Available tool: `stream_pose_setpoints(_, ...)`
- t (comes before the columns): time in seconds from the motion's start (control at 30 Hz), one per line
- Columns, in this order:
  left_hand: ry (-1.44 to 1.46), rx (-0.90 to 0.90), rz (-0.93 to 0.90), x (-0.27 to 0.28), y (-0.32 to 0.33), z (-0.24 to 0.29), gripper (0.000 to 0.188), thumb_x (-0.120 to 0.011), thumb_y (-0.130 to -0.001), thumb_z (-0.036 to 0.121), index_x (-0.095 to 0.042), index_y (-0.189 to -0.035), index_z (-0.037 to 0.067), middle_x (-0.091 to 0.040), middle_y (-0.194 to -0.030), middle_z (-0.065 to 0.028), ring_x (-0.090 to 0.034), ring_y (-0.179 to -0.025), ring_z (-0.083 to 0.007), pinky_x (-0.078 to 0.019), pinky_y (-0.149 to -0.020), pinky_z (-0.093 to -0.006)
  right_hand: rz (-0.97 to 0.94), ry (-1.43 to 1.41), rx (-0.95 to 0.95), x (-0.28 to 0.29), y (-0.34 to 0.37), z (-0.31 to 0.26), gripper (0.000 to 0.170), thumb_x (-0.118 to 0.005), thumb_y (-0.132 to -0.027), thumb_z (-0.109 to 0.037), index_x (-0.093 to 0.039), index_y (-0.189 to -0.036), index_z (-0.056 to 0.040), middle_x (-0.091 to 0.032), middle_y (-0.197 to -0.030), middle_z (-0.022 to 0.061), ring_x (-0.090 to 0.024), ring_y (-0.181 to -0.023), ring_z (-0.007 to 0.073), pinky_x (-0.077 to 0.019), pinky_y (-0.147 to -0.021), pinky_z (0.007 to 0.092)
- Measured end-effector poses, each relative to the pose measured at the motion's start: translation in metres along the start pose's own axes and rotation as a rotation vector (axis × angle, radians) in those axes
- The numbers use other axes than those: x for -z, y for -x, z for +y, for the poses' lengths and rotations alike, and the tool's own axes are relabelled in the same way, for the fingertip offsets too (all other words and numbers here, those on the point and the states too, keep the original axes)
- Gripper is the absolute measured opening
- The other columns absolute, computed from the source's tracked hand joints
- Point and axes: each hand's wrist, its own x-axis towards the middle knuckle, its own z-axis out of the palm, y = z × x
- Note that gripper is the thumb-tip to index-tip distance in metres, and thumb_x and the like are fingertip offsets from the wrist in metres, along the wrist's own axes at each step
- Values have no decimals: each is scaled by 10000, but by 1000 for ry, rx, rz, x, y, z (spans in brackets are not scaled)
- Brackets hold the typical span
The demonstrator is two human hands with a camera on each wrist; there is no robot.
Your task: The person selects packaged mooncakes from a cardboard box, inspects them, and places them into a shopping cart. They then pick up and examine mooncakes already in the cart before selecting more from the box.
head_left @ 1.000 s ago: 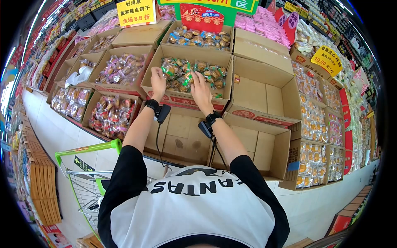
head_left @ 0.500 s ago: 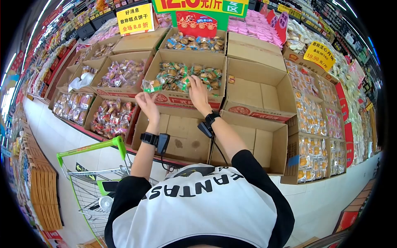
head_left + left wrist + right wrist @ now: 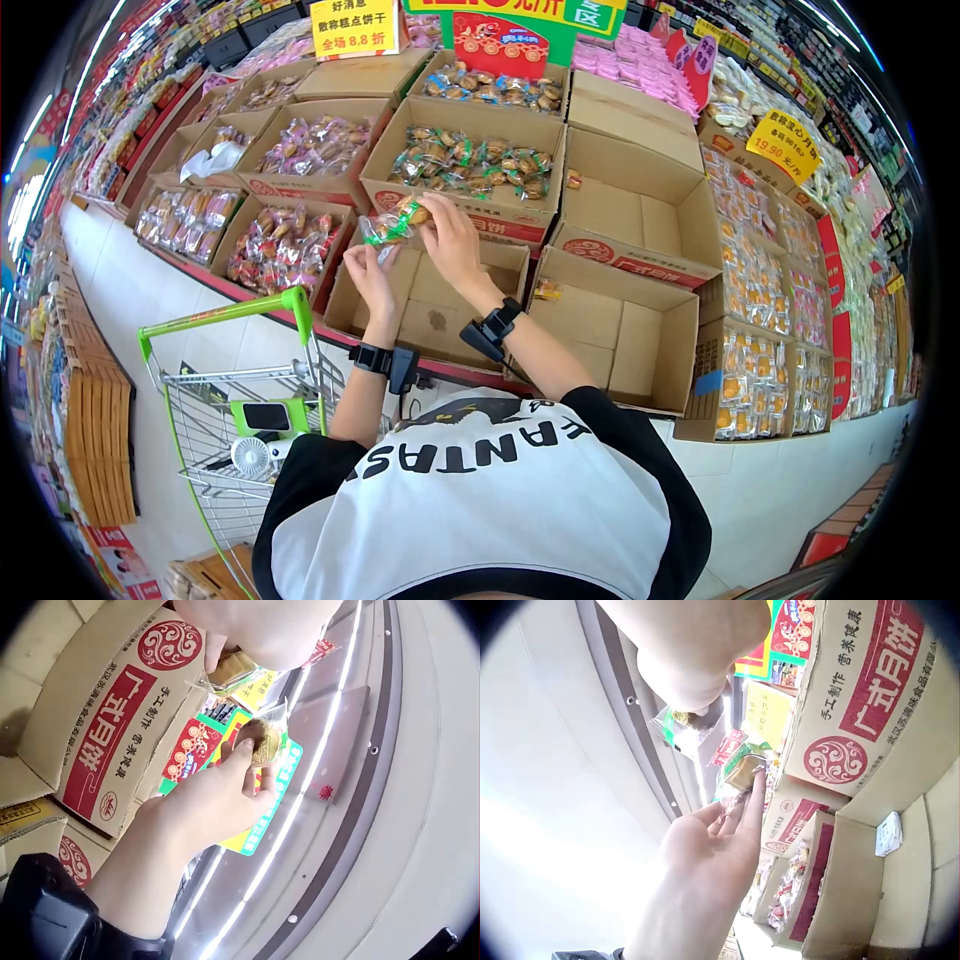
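My left hand [image 3: 372, 285] and right hand [image 3: 452, 240] are close together in front of the box of wrapped pastries [image 3: 490, 112]. Between left thumb and fingers is a mooncake in clear-and-green wrapping [image 3: 742, 771], seen against the palm in the right wrist view. The right hand pinches a second wrapped mooncake [image 3: 262, 741], round and brown with a dark top. In the head view the two packets overlap at the fingertips, above the cardboard box [image 3: 470, 285] nearest my body. Similar green-wrapped pieces [image 3: 475, 165] fill the box behind.
To the right are two larger cardboard boxes [image 3: 640, 340], each with a small packet inside. Red-wrapped snacks [image 3: 283, 245] fill a box at the left. A shopping cart [image 3: 225, 325] with a small white fan [image 3: 250, 457] stands at front left. Yellow price signs [image 3: 355, 28] rise behind.
Over the last second the left hand lifted a packet out and drew it towards my body. The right hand then came out of the box with another, meeting the left over the front box.
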Motion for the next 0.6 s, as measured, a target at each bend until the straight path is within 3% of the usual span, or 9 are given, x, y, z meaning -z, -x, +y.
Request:
stream_pose_setpoints(0.23,35,-8,53,33,13,22,98,-426,-867,91,-358,-888,23,-380,-901,-69,-429,-854,-145,-487,-795,-386,30,52,193,-21,5,-38,360,-584,-609,8,-549,-940,-128,-519,-1040,27,-535,-841,216,-420,-700,337)
stream_pose_setpoints(0.6,85,-36,232,80,36,71,88,-407,-861,93,-336,-886,46,-380,-888,-71,-462,-869,-170,-451,-843,-404,-107,-232,205,-65,30,-82,306,-564,-613,26,-539,-891,-101,-500,-1028,75,-517,-868,263,-415,-720,361)
